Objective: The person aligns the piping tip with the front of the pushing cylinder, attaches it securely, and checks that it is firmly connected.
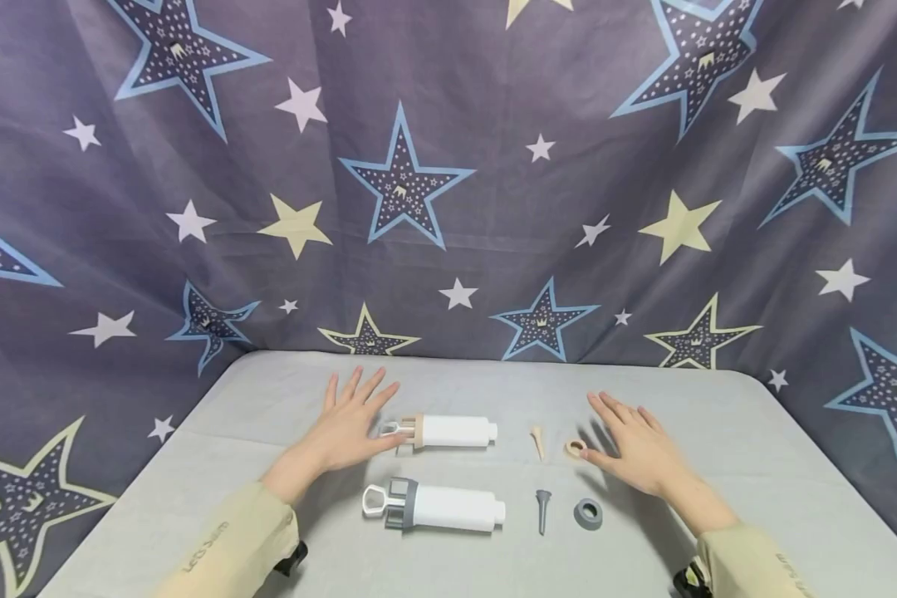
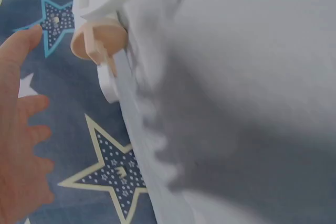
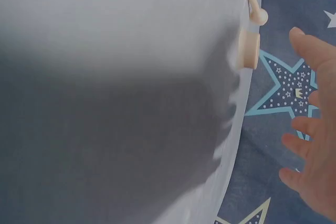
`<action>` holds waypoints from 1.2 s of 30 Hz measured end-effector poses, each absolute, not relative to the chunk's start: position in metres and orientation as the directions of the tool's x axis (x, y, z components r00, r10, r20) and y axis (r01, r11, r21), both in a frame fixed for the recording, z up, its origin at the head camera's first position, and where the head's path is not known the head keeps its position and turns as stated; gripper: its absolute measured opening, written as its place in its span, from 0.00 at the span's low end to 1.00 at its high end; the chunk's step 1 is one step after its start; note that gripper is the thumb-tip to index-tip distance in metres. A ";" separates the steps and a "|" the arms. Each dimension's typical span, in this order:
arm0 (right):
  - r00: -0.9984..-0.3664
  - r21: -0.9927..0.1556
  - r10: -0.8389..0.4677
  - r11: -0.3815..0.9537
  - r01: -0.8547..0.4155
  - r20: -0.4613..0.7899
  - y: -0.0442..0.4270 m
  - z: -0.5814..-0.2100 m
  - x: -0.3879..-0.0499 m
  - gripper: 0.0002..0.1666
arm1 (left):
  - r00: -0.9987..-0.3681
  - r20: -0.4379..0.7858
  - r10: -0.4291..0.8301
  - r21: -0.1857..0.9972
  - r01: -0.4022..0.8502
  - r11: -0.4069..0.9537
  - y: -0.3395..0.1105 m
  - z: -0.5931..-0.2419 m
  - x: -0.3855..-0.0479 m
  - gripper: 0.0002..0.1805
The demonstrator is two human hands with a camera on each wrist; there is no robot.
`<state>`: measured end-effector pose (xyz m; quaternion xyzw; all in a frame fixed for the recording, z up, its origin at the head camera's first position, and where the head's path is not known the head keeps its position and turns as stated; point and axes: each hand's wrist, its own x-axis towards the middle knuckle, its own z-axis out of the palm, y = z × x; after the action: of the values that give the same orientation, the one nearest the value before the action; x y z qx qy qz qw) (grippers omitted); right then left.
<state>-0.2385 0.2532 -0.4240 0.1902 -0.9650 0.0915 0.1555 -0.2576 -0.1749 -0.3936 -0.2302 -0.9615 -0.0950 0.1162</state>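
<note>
Head: left hand [image 1: 346,427] and right hand [image 1: 640,449] both spread, nothing gripped. Beige-collared tube [image 1: 458,431] beside left hand, grey-collared tube [image 1: 458,508] nearer the person. Beige peg [image 1: 537,443], grey peg [image 1: 542,510], beige ring [image 1: 569,451], grey ring [image 1: 588,525] loose on desk [image 1: 262,407]; unstarted or finished, can't tell.

Left wrist: hand clear of beige-collared tube.

Right wrist: beige ring near hand, untouched.
</note>
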 end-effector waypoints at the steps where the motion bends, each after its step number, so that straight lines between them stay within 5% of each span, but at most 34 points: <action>1: -0.879 -0.124 -0.339 0.909 -0.398 0.335 0.252 -0.424 -0.238 0.49 | -0.861 0.276 0.427 0.127 0.473 0.872 -0.172 -0.393 -0.258 0.43; 13: -0.876 -0.193 -0.337 0.888 -0.418 0.346 0.242 -0.423 -0.240 0.45 | -0.793 0.330 0.512 0.096 0.568 0.818 -0.133 -0.384 -0.269 0.37; 36: -0.888 -0.230 -0.350 0.877 -0.423 0.298 0.231 -0.429 -0.244 0.30 | -0.772 0.218 0.597 0.084 0.624 0.777 -0.073 -0.382 -0.273 0.28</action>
<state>-0.2441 0.2312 -0.4288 0.2011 -0.9606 0.1459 0.1245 -0.2727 -0.0735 -0.3816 -0.3254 -0.9382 -0.0759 0.0900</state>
